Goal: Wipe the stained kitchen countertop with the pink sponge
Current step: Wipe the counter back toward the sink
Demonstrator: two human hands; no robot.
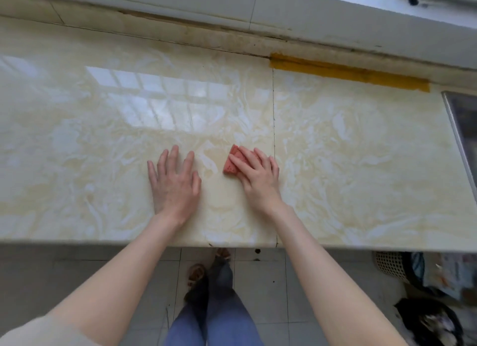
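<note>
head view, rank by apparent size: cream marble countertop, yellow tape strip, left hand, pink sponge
1. cream marble countertop
2. yellow tape strip and left hand: too alike to rank
3. pink sponge, partly hidden under right hand

Grey tiled floor (258,281) below; yellow tape strip (348,72) along the grimy back wall (154,7); perforated basket (389,263) at right.

Likely a home kitchen: marbled countertop (335,144), tiled floor (258,294).

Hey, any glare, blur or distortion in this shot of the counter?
Head view: window glare washes out the countertop left of the seam; the wide-angle lens bows the counter's front edge; the frame's corners look soft, while the pink sponge reads clearly.
</note>
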